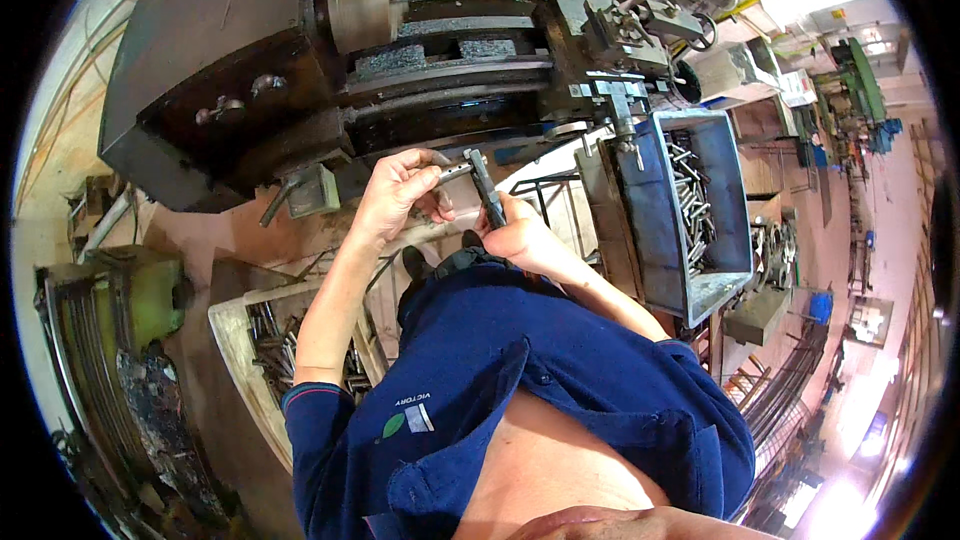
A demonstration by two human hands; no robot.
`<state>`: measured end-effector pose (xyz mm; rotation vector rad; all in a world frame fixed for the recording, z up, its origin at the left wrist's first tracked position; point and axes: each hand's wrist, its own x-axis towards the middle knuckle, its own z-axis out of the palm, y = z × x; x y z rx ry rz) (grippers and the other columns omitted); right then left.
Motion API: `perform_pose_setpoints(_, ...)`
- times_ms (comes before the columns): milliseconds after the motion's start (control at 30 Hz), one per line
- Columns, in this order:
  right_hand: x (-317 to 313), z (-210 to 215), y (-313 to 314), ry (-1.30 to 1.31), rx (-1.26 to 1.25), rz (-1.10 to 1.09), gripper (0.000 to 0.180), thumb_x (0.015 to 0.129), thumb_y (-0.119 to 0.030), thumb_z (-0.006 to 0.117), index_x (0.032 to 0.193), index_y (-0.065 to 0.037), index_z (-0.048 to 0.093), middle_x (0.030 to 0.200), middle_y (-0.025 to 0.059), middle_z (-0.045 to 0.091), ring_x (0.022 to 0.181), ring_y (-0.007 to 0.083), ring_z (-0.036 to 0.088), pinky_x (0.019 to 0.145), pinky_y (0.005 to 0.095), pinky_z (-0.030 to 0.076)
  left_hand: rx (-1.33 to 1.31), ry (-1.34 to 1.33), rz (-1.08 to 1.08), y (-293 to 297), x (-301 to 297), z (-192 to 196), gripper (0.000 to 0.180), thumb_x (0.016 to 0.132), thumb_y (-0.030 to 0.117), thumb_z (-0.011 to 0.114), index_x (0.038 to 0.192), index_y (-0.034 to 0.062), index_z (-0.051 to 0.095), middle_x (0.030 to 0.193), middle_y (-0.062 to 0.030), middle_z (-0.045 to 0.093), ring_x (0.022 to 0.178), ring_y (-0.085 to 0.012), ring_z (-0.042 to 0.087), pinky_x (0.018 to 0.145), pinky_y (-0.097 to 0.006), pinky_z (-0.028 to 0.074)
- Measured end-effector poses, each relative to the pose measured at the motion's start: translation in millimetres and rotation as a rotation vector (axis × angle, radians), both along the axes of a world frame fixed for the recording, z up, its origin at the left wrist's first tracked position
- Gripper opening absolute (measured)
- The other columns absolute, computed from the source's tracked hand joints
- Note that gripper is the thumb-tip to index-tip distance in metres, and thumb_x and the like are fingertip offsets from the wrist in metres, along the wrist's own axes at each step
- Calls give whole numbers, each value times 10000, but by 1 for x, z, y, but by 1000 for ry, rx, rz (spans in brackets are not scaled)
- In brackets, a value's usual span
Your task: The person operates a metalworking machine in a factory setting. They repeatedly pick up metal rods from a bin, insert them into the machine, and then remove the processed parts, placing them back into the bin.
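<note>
- Holding a short metal rod (452,172) in front of the lathe (400,50), the left hand (400,195) pinches its near end with fingers curled closed around it.
- The rod's long axis runs roughly left to right, pointing from the left hand toward the dark measuring tool (487,190).
- The right hand (520,235) is wrapped shut around that tool's lower part; the tool stands almost upright, its top meeting the rod's free end.
- Whether the tool's tips actually clamp the rod or only touch it cannot be told at this size.
- Both hands sit close together, the left one slightly higher and nearer the machine bed.
- Just to the right stands a grey bin (735,200) full of similar metal rods, well within the right arm's sweep.
- Down to the left, a pale wooden crate (232,340) holds more rods beside the left elbow.
- The lathe's carriage and handles crowd the space directly above the hands.
</note>
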<state>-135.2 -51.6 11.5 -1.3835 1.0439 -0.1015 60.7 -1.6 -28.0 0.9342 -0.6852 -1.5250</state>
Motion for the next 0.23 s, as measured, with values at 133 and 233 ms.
perform_pose_setpoints(133,-1,10,3,-342,66,-60,260,627,-66,509,882,-17,493,717,14,476,678,107,428,616,231,342,7,27,-53,-12,3,-5,311,846,244,608,1000,-21,558,688,-116,628,558,-205,636,482,-263,515)
perform_pose_setpoints(233,2,12,-9,-243,54,-127,263,627,-64,516,887,-30,495,737,10,469,679,107,419,604,237,335,27,41,-52,-25,3,-4,316,842,253,615,997,-17,562,693,-117,631,563,-209,639,484,-266,518)
